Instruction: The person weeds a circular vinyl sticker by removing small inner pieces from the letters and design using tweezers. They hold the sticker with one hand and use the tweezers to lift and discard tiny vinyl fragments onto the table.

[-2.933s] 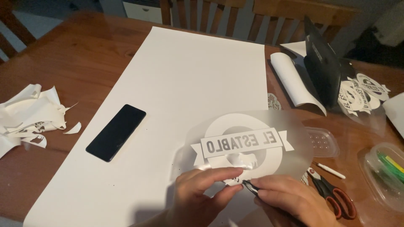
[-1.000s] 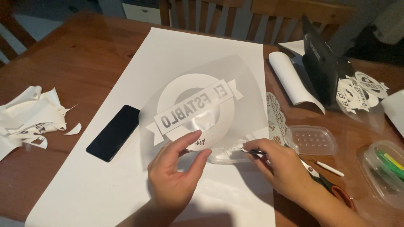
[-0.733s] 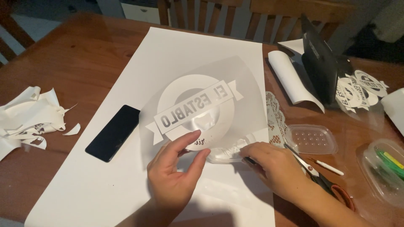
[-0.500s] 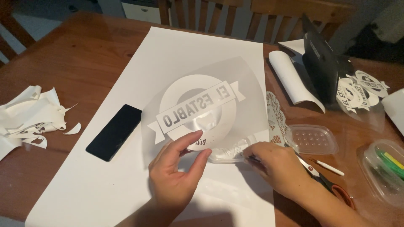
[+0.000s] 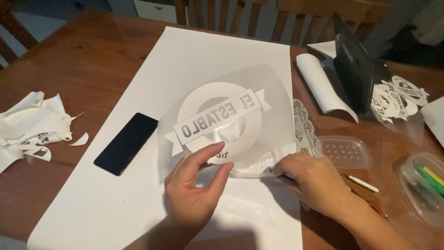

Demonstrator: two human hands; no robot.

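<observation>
- Brown wooden bench (image 5: 83, 60): carries every item; chair backs stand along its 12 o'clock edge.
- White paper sheet (image 5: 203, 55): lies flat down the middle of the bench, from 12 to 6 o'clock, giving a plain, light backing under the work.
- Clear film sheet (image 5: 226, 115): translucent, bearing a white ring-and-banner cut design whose lettering reads mirrored, so the film appears to be seen from its reverse side. It lies on the white paper at centre, its 6 o'clock edge lifted, probably to give access to the small cut parts there.
- Black stand-up device (image 5: 354, 69): upright at 2 o'clock, with a white paper roll (image 5: 319, 85) just beside it on the 9 o'clock side.
- Finished cut designs (image 5: 397, 95): stacked at 3 o'clock, well apart from the work.
- White paper scraps (image 5: 32, 127): piled at 9 o'clock, kept off the sheet.
- Black phone (image 5: 126, 143): flat on the paper, near the film's 9 o'clock side.
- Left hand (image 5: 194, 190): thumb and forefinger closed in a light pinch on the film's lower edge, remaining fingers (image 5: 217, 176) loosely curled; the pinch steadies and raises the film.
- Right hand (image 5: 314, 180): fingers curled tight around a thin dark tool (image 5: 283, 175), tip touching the film's 5 o'clock corner; what the tip engages cannot be told.
- Clear plastic tray (image 5: 344, 152): at 3 o'clock of the right hand, near it.
- Clear tub of coloured pens (image 5: 423, 185): at 4 o'clock, near the bench edge.
- White stick (image 5: 363, 183): between tray and tub.
</observation>
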